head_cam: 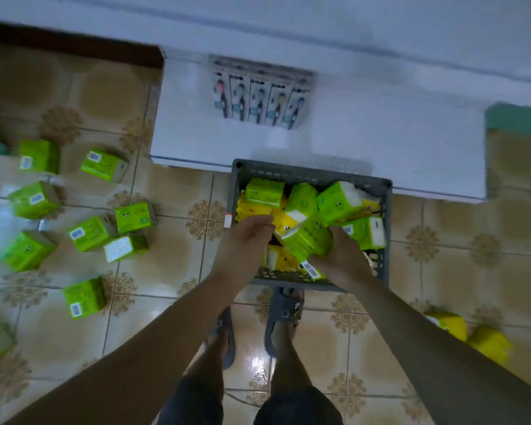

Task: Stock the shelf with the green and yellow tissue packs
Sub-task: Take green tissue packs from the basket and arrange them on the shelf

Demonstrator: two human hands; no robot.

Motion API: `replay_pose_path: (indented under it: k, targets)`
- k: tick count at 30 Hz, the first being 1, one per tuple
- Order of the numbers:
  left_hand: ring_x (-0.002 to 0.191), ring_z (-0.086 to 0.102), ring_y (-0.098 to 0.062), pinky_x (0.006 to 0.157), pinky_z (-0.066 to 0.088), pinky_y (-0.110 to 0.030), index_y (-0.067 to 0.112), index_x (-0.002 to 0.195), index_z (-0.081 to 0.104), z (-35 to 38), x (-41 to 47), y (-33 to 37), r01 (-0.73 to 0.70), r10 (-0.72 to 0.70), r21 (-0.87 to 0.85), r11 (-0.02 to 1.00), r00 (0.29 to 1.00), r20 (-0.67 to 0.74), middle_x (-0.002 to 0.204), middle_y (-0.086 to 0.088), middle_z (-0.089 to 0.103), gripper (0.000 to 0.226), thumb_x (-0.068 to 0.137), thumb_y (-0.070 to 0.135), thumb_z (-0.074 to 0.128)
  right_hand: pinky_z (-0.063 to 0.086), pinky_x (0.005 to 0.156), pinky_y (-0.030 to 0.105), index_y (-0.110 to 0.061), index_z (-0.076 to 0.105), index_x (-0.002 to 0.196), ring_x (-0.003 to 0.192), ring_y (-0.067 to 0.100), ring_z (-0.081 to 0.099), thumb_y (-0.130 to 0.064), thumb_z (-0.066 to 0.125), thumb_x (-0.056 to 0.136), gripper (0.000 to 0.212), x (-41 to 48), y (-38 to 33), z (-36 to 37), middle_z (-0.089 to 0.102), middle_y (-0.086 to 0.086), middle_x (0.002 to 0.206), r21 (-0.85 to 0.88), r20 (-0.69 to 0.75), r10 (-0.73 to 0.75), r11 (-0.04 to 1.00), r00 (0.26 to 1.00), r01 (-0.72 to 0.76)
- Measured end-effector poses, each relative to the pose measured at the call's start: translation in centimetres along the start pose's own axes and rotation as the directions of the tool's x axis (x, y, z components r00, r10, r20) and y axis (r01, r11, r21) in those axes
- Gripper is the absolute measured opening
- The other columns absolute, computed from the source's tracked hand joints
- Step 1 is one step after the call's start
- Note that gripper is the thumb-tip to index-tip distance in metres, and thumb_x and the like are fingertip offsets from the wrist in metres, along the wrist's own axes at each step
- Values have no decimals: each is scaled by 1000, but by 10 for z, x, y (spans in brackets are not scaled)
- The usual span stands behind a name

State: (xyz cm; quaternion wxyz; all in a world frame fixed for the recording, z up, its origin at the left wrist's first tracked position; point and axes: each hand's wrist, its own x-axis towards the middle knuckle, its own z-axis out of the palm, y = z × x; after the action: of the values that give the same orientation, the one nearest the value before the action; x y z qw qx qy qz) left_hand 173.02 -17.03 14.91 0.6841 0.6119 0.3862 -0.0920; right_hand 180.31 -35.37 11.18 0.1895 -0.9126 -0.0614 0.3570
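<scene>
Grey plastic, slotted along its walls: the crate (310, 174) is standing on the tiled floor (172, 271) with its far edge against the front of the white shelf (365, 142), presumably so that each pack is travelling the shortest path from container to shelf. The crate is holding a loose jumble of tissue packs, green ones lying on top and yellow packs (252, 208) showing beneath at the left side.

The right hand (344, 256) is gripping a tilted green pack (307, 240) at the crate's centre, fingers curled round its near right side; the pack is sitting raised above its neighbours. The left hand (246, 237) is reaching in just beside that pack with fingers bent downward — whether they are closing on anything cannot be told.

Further green packs (89, 233) are lying scattered on the floor well to the left, and two yellow ones (491, 345) at the right — likely sorted by colour. The shelf is carrying a row of toothbrush packs (261, 96) near the back; no tissue pack is showing on it.
</scene>
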Motion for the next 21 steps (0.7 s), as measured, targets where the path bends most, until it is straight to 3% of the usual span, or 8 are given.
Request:
replay_pose_path:
  k: [4,8,11,14,18,21]
  targets:
    - [95,62,-22,82,51,-31,33,86,66,-26,-56,86,-108,109,-17,994,992,56,96,1,69,16,87,18,62,47,70,39,-18,40,130,93,26,59,-34,73,82,60,-82,-57,-71,57,3,111,247,-66,-7,969,998,23]
    - [102,64,-17,90,49,-31,28,96,69,-47,-110,172,-271,274,-53,961,959,78,104,1,70,15,90,16,61,45,59,19,-31,43,121,86,9,62,-37,73,81,50,-156,-111,-142,59,-11,102,433,-155,-60,893,986,122]
    - [91,67,-8,78,51,-16,16,105,68,-57,-155,235,-408,416,-120,905,908,47,103,0,71,19,95,9,53,54,70,28,-36,48,115,89,6,64,-39,75,78,46,-200,-146,-192,62,-15,102,511,-246,-110,829,963,225]
    - [89,68,-7,77,52,-17,11,107,67,-64,-192,292,-530,537,-141,836,843,18,102,0,71,19,94,7,53,54,83,45,-36,55,109,94,8,65,-32,78,76,40,-238,-174,-240,67,-11,102,537,-370,-176,761,912,365]
    - [92,68,-8,78,49,-20,18,106,67,-72,-232,360,-667,671,-138,733,741,-20,103,2,72,20,95,10,53,54,80,34,-38,53,115,94,4,64,-34,74,77,44,-284,-216,-304,65,-12,107,477,-481,-328,680,813,556]
    - [93,66,-11,77,50,-15,14,107,67,-77,-254,404,-752,753,-136,645,656,-49,103,-3,72,21,94,6,53,54,79,32,-36,55,111,96,6,65,-35,76,71,45,-307,-244,-345,68,-12,104,426,-591,-394,588,704,687]
